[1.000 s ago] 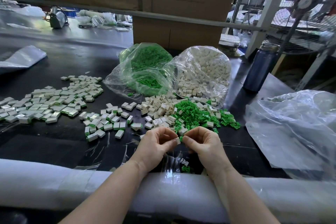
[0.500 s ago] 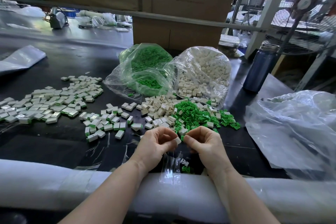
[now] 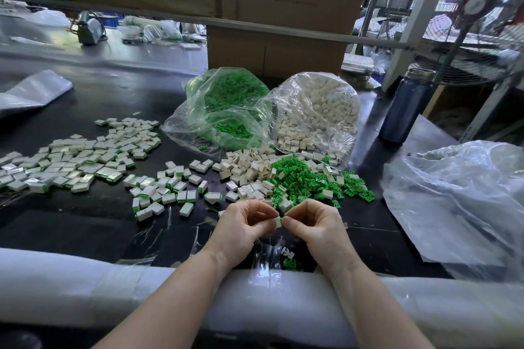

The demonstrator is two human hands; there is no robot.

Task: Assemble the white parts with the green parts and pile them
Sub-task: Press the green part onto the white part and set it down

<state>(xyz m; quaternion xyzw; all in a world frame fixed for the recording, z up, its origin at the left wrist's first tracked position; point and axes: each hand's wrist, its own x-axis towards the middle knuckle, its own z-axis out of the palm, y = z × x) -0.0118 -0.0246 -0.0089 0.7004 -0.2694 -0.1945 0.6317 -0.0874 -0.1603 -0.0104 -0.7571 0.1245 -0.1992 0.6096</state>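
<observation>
Since a second ago nothing much shifts: my left hand (image 3: 243, 224) pinches the white part (image 3: 278, 222), my right hand (image 3: 313, 224) pinches the green part (image 3: 283, 219) against it over the table (image 3: 85, 224), so I line them square, then press.

Left hand (image 3: 243, 225): we note fingers curled, tips pinching.
Right hand (image 3: 314, 224): likewise curled, tips meeting left's.
Forearms: bare, converging forward.
</observation>
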